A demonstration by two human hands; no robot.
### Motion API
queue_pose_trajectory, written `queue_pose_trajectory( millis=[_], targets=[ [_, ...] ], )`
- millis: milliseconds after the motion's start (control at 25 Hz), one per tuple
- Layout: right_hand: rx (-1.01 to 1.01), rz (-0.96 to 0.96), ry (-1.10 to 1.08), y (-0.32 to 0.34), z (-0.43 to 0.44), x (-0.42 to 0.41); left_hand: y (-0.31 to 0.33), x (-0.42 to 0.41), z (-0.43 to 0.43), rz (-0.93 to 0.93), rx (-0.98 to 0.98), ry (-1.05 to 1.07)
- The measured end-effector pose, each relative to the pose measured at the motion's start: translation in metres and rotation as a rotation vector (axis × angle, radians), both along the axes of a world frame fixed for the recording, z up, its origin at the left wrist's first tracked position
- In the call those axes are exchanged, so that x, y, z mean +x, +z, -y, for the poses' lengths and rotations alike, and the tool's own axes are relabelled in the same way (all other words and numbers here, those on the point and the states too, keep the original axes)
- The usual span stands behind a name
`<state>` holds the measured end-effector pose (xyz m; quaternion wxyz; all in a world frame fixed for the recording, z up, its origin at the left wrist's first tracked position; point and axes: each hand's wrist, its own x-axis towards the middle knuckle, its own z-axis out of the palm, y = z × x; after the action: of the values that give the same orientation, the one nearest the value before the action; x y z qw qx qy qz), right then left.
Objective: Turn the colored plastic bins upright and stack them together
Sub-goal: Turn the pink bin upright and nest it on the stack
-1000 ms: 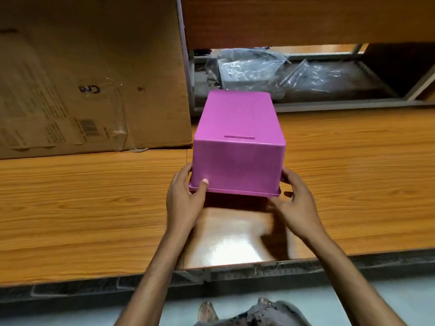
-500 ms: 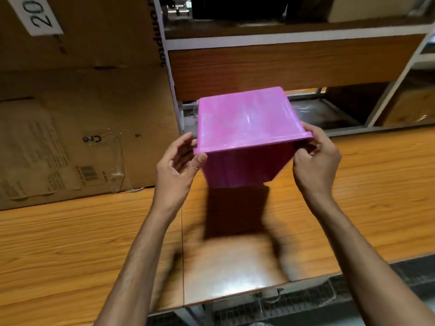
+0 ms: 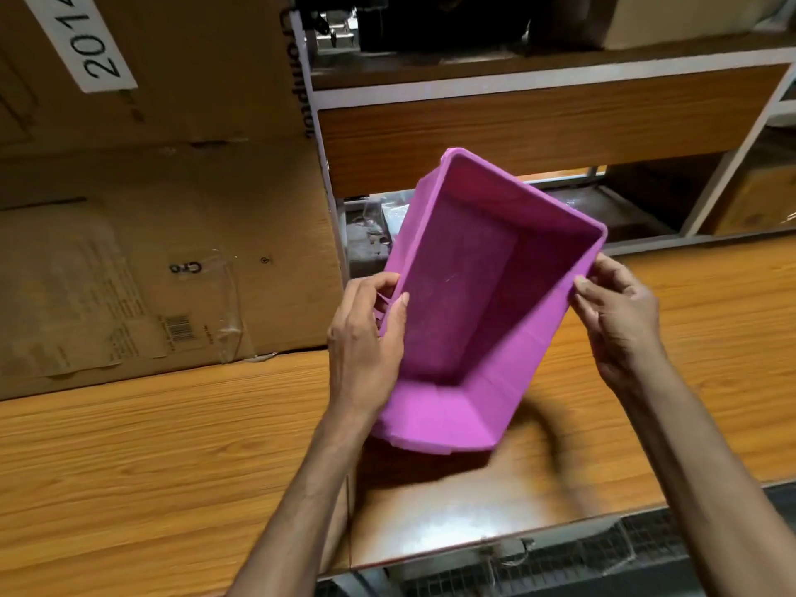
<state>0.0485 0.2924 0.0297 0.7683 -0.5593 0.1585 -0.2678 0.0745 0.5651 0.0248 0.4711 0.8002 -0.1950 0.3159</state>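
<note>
Now we hold the purple bin (image 3: 469,303) with both hands, lifted over the wooden table (image 3: 150,445) and tilted so that its open mouth faces up towards us. Our left hand (image 3: 366,338) grips the left long wall: the thumb lies over the rim on the inside, and the fingers are curled round the outside, partly hidden by the wall. Our right hand (image 3: 620,316) pinches the right rim near the far corner, thumb and fingertips closed on the edge, with the rest of the hand clear of the bin. The two hands are well apart, one on each side, with the bin's whole width between them. The near end of the bin hangs low over the table, above a dark blurred shadow; whether it touches the wood we cannot tell. The far end is raised and stands in front of the shelf unit (image 3: 538,122). Inside, the bin shows only its bare floor and walls. To the left, a large cardboard box (image 3: 150,209) stands on the table, well apart from our left hand, with a white label (image 3: 92,40) near its top.
</note>
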Motion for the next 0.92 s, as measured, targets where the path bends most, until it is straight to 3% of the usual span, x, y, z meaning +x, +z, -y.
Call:
queue_pose_trajectory(
  millis=[120,200,320,640,800,920],
  targets=[
    [-0.144,-0.097,0.208,-0.019,-0.025,-0.022,0.000,0.010,-0.003,-0.161,-0.200,0.017],
    [-0.257,-0.065,0.308,-0.029,-0.043,-0.036,-0.012,0.024,-0.010,-0.248,-0.380,0.009],
    [-0.493,-0.003,0.284,-0.019,-0.067,-0.043,-0.050,0.050,-0.024,-0.354,-0.613,0.066],
    [-1.077,-0.027,0.220,-0.001,-0.150,-0.065,-0.114,0.055,-0.025,-0.761,-0.806,0.009],
    [-0.896,-0.048,0.210,0.005,-0.127,-0.051,-0.101,0.044,-0.036,-0.781,-0.742,-0.080],
    [-0.501,-0.117,0.201,0.015,-0.089,-0.032,-0.071,0.042,-0.044,-0.857,-0.715,-0.247]
  ],
)
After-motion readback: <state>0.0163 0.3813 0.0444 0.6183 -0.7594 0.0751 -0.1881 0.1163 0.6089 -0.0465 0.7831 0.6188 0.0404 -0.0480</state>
